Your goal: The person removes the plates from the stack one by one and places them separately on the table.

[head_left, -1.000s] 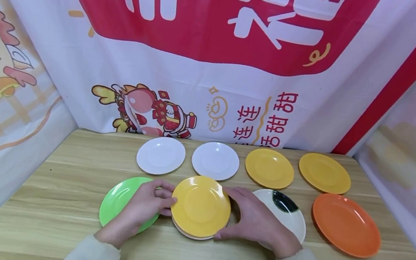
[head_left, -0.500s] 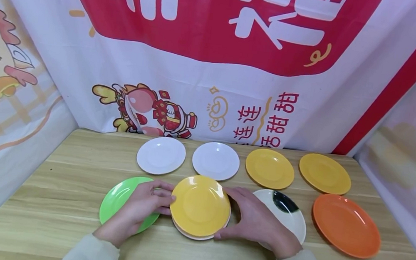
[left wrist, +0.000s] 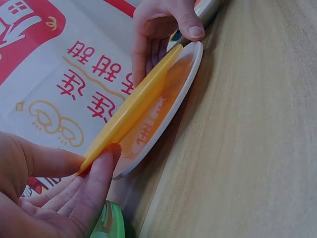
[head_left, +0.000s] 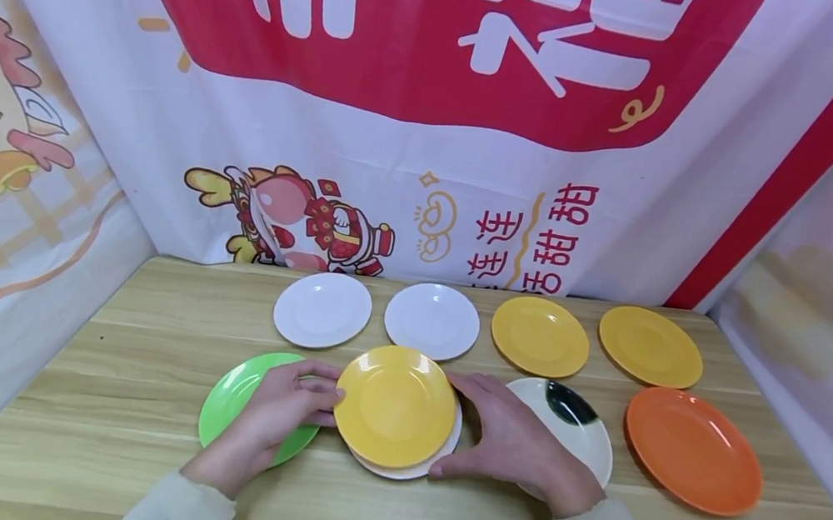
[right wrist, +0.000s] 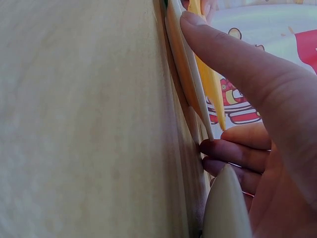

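Observation:
My left hand (head_left: 282,406) pinches the left rim of a yellow plate (head_left: 395,409) between thumb and fingers. In the left wrist view the yellow plate (left wrist: 131,111) is tilted, its left side raised off a white plate (left wrist: 190,77) beneath it. On the right, my right hand (head_left: 501,436) holds the rim of that white plate (head_left: 443,455), thumb in front and fingers behind. The right wrist view has the right thumb (right wrist: 233,54) on the white rim and a finger touching the yellow plate (right wrist: 210,89). Most of the white plate's top is hidden.
A green plate (head_left: 238,393) lies partly under the left hand, a white plate with a dark patch (head_left: 587,444) behind the right. An orange plate (head_left: 695,450) is at right. Two white plates (head_left: 323,310) and two yellow plates (head_left: 540,336) line the back by the cloth (head_left: 427,152).
The left hand and the yellow plate have shifted slightly left and up, baring more of the white plate below. The right hand has stayed in place.

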{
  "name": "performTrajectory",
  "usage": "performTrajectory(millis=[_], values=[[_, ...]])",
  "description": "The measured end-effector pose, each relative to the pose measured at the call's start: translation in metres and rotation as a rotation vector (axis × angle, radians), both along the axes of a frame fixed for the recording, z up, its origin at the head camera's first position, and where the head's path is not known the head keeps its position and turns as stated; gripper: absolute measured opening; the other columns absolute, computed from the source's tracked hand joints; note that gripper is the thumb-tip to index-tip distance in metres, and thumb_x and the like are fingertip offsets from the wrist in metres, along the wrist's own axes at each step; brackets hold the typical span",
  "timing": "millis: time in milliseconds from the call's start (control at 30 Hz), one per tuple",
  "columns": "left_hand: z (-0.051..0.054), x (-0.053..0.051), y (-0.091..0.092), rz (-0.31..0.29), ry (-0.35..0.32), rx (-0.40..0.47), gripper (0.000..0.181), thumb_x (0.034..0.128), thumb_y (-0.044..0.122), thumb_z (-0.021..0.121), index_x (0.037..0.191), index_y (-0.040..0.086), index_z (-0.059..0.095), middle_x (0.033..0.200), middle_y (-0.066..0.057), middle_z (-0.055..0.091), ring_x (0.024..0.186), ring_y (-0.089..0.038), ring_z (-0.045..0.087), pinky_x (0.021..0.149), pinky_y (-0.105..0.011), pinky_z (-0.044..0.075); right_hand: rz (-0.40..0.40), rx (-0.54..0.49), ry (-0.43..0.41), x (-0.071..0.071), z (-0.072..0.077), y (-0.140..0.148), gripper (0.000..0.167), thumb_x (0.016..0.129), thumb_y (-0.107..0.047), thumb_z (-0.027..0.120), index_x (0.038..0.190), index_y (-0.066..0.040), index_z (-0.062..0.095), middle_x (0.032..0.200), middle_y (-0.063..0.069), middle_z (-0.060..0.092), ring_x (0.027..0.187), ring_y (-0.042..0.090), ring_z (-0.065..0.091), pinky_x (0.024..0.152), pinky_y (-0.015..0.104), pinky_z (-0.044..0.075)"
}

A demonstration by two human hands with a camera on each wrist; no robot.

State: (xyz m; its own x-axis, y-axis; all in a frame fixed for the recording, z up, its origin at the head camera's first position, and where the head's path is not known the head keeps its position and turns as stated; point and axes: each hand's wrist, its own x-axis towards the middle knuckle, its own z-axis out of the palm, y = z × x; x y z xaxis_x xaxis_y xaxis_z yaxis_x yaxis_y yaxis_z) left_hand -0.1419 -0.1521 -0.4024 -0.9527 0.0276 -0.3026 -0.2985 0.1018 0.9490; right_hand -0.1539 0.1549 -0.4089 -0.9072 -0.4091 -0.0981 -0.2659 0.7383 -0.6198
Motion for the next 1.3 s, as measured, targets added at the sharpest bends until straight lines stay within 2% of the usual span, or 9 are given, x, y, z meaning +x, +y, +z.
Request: performTrajectory(millis=[267, 567, 1033, 1300], values=[[0.006, 0.003, -0.009, 0.014, 0.007, 0.03, 0.044, 0.0978, 0.001, 0.071, 0.139, -0.009, 0.058, 0.103, -0.009, 0.079, 0.085, -0.016, 0.077, 0.081, -0.029, 0.067, -0.007, -0.011, -0.019, 0.0, 0.001, -0.001, 0.118, 0.057, -0.072, 0.098, 0.159, -0.038, 0.05, 0.156, -0.01, 0.057, 0.149, 0.021, 0.05, 0.126, 0.056, 0.043], [0.012, 0.005, -0.022, 0.047, 0.013, 0.048, 0.045, 0.0989, 0.001, 0.07, 0.141, -0.009, 0.057, 0.104, -0.007, 0.079, 0.086, -0.016, 0.077, 0.083, -0.029, 0.066, -0.006, 0.0, -0.008, -0.001, 0.001, -0.002, 0.118, 0.057, -0.068, 0.1, 0.159, -0.03, 0.052, 0.157, -0.005, 0.057, 0.149, 0.024, 0.05, 0.126, 0.055, 0.043], [0.023, 0.005, -0.044, 0.074, 0.013, 0.064, 0.048, 0.1023, 0.004, 0.068, 0.146, -0.008, 0.051, 0.099, 0.002, 0.078, 0.088, -0.012, 0.077, 0.086, -0.025, 0.065, -0.013, -0.014, -0.024, -0.001, 0.0, -0.002, 0.117, 0.057, -0.066, 0.101, 0.156, -0.025, 0.056, 0.155, -0.003, 0.059, 0.146, 0.023, 0.052, 0.125, 0.053, 0.045], [0.021, 0.004, -0.065, 0.094, 0.012, 0.057, 0.053, 0.1042, 0.006, 0.067, 0.151, -0.01, 0.046, 0.105, 0.006, 0.08, 0.092, -0.007, 0.076, 0.086, -0.023, 0.065, -0.027, -0.013, -0.043, -0.002, 0.0, -0.002, 0.117, 0.057, -0.065, 0.101, 0.157, -0.023, 0.055, 0.156, -0.001, 0.057, 0.148, 0.024, 0.051, 0.126, 0.054, 0.043]])
